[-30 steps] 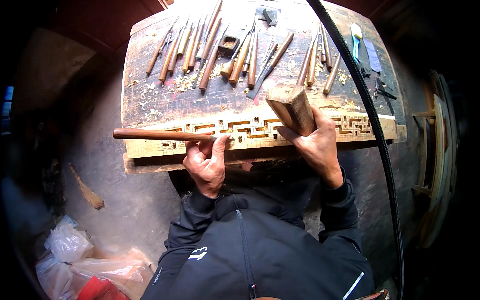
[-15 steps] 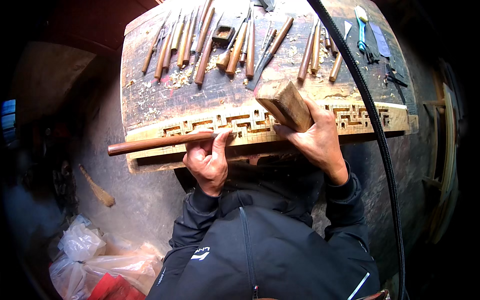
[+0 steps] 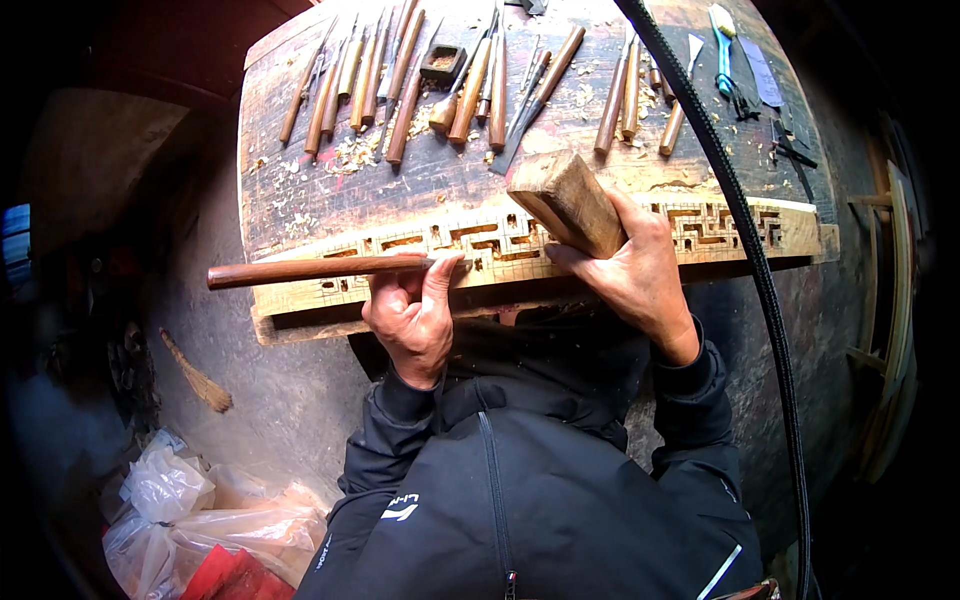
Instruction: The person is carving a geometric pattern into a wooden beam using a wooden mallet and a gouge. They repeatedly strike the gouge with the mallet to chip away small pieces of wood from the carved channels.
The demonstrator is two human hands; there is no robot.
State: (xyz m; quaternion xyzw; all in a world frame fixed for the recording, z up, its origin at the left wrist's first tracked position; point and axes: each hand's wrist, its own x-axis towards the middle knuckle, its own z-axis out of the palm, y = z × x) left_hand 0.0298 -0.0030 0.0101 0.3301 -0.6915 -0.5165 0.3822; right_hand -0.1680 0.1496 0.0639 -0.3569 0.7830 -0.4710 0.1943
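My left hand [image 3: 410, 325] pinches a long reddish-brown wooden-handled chisel [image 3: 305, 270], held nearly level, its tip end at my fingertips over a pale carved board [image 3: 705, 225] with cut-out fretwork and pencilled grid. In my right hand [image 3: 640, 275] is a thick rectangular wooden block [image 3: 560, 200], angled upward toward the back left, just above the board. Behind them on the worn bench [image 3: 290, 205] lie several wooden-handled chisels [image 3: 410, 120], a small dark square container [image 3: 440, 62] and wood shavings [image 3: 355, 152].
A light blue brush [image 3: 723, 60] and dark metal pieces lie at the bench's back right. A thick black cord [image 3: 760, 280] crosses the right side. On the floor are a straw broom [image 3: 195, 370] and plastic bags [image 3: 175, 510]. Wooden boards [image 3: 890, 320] stand at far right.
The view has shifted, putting the bench higher in the picture. The chisel's handle end dipped, then rose slightly. Both hands keep the same grips.
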